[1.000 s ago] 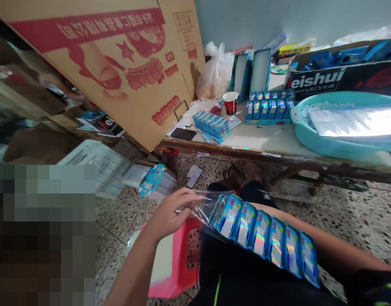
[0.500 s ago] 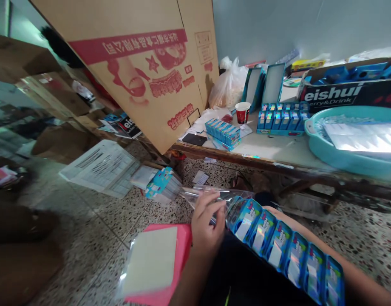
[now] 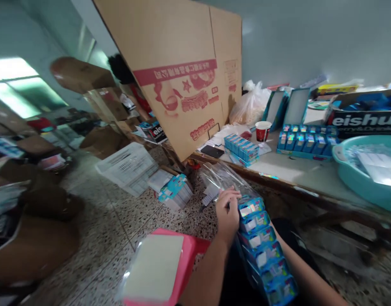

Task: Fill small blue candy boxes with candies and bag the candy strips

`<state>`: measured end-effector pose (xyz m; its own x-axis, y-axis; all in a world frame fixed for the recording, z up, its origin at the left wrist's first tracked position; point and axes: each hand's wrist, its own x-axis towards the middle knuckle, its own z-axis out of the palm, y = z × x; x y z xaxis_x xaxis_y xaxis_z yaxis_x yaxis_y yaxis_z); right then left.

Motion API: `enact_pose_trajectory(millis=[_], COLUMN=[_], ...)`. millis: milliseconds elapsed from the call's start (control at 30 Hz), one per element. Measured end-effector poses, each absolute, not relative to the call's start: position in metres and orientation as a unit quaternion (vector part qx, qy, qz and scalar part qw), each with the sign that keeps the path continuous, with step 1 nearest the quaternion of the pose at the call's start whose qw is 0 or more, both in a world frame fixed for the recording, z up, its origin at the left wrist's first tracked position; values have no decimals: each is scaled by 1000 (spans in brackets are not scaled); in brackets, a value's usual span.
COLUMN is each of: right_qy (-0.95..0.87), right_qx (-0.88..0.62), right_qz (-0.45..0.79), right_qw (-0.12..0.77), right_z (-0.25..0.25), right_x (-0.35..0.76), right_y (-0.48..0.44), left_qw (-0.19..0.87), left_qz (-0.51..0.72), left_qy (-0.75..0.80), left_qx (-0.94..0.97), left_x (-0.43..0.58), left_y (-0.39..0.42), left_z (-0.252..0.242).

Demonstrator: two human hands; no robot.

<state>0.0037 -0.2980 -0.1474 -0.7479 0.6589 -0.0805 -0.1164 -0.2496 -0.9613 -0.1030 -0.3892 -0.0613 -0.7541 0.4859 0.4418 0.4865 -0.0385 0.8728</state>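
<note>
Six small blue boxes (image 3: 262, 242) with shiny pale labels stand in a close, slanting row above the person's dark-clothed lap, running from the lower right up toward the centre. A loose sleeve of clear, crinkled plastic film (image 3: 229, 175) reaches past the row's far end, toward the table edge.

The left hand (image 3: 227, 212) is at that far end. Its forearm rises from the bottom centre, leaning slightly right; the wrist is bent, the back of the hand faces up, and the fingers curl close together toward the thumb, against the film and beside the first box. Whether they pinch the film tightly, I cannot tell. The right forearm (image 3: 299, 261) slants up from the lower right behind the boxes, which hide the right hand; its grip cannot be told.

Left of the lap, a creamy flat stack in clear wrapping (image 3: 157, 265) lies on a bright pink plastic stool (image 3: 189, 250). Beyond the hands, a pale worktable (image 3: 287, 171) with a worn wooden edge holds a flat black phone (image 3: 212, 151), another row of light-blue boxes (image 3: 242, 148), a red paper cup with a white rim (image 3: 262, 131) and a turquoise plastic basin (image 3: 350, 174). A large brown cardboard sheet with red print (image 3: 185, 51) leans at the table's left.
</note>
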Motion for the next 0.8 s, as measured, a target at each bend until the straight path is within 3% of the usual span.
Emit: enact_pose_trajectory(millis=[167, 267, 533, 633, 800], right_qy=[-513, -504, -551, -572, -540], right_qx=[-305, -333, -348, -344, -317], right_qz=[761, 762, 716, 704, 744], right_qw=[254, 233, 252, 244, 234], right_z=[-184, -211, -217, -212, -199], right_x=[-21, -24, -26, -29, -31], right_y=[-331, -337, -340, -344, -338], left_qw=[-82, -78, -176, -155, -108], left_qz=[-648, -644, -547, -497, -526], left_qy=[-697, -710, -735, -782, -794], left_qx=[-297, -273, -362, -342, -286], left_x=[-134, -135, -123, -116, -117], left_y=[-398, -408, -457, -466, -469], left_z=[-103, -117, -71, -62, -70])
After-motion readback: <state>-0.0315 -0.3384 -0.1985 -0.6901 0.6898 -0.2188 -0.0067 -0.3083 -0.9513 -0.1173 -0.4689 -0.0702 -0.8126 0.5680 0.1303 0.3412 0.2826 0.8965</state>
